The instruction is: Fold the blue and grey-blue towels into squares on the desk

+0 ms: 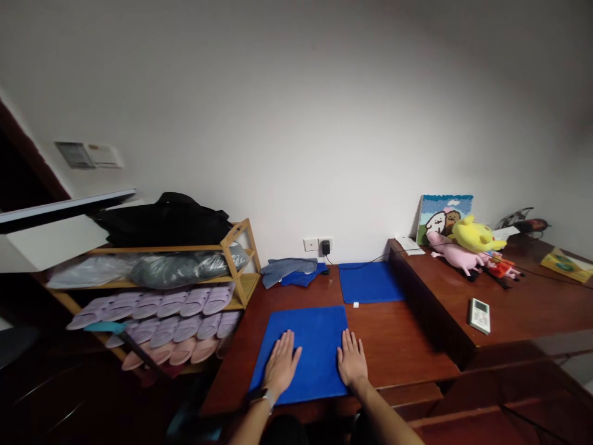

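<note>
Blue rectangular fabric cloth spread out flat

The cloth lies on a glossy reddish-brown wooden desk, near the desk's front edge; the bare left hand rests palm down on its left part, fingers stretched out and gripping nothing; the bare right hand lies palm down across its right edge, fingers likewise straight, holding nothing; behind, a second flat blue cloth lies by the white wall, with a crumpled grey-blue cloth to its left; to the right, a white rectangular remote control lies on a raised brown wooden surface; to the left stands a light wooden rack with lilac slippers.
</note>
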`<act>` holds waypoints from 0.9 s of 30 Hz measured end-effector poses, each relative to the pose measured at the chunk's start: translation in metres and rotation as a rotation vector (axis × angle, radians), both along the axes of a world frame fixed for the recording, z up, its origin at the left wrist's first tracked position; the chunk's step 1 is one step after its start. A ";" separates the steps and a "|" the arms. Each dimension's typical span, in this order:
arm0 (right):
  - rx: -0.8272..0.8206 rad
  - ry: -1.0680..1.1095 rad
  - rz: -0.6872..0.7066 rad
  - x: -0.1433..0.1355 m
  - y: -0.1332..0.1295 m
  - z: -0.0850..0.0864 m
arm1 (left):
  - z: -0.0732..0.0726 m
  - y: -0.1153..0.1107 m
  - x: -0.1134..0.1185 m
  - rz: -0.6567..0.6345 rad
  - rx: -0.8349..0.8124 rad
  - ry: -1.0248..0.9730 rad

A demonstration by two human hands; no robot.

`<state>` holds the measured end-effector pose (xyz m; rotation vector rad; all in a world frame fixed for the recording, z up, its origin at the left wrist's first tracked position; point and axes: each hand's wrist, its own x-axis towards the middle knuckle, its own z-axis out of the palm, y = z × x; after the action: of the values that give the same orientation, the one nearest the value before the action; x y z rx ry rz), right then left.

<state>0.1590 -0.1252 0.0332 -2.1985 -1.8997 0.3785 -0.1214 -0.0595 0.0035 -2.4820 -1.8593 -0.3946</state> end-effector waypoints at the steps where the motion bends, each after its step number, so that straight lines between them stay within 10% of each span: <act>1: 0.006 0.004 0.000 0.000 0.000 -0.001 | 0.001 -0.003 0.018 -0.060 0.006 -0.012; 8: 0.007 -0.003 0.023 0.002 0.000 -0.002 | -0.001 -0.024 0.130 -0.354 -0.100 -0.019; 19: -0.003 -0.019 -0.002 0.002 0.000 -0.003 | -0.010 -0.027 -0.045 0.054 -0.084 0.052; 27: -0.053 -0.047 0.008 -0.003 -0.013 0.012 | -0.009 -0.033 -0.052 0.099 -0.085 -0.001</act>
<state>0.1562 -0.1384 0.0449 -2.2528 -1.9451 0.3861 -0.1731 -0.0929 -0.0051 -2.4283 -2.0310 -0.3212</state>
